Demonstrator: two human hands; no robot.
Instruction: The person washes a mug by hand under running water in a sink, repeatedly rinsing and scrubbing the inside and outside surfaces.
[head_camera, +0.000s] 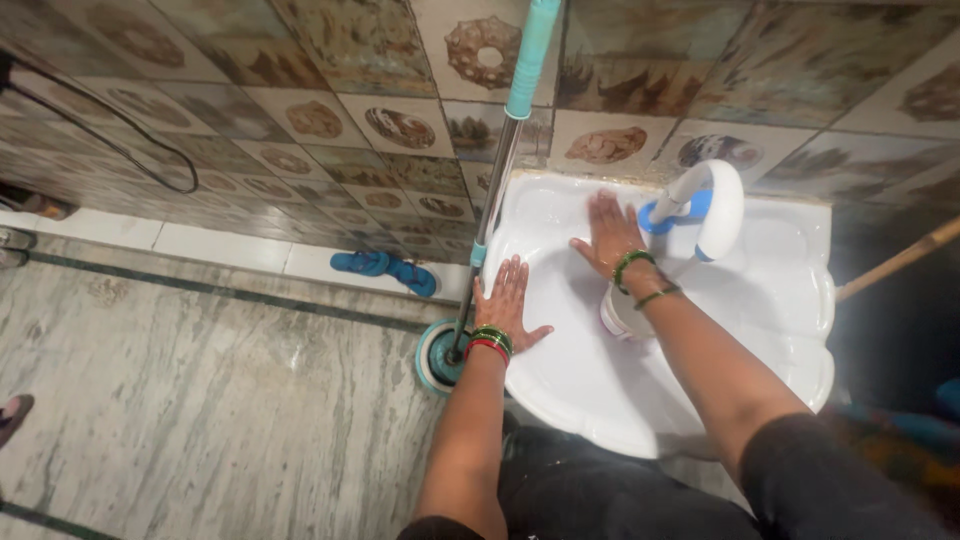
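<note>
Head view — both palms flat on washbasin.

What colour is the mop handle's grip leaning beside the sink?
Teal; the mop handle's grip tops a silver pole by the white sink. Head view shows it best.

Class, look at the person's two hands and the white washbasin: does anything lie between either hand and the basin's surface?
Nothing visible does. The left hand lies flat on the rim of the white ceramic washbasin, and the right hand presses flat inside its bowl, beside the white curved tap.
</note>
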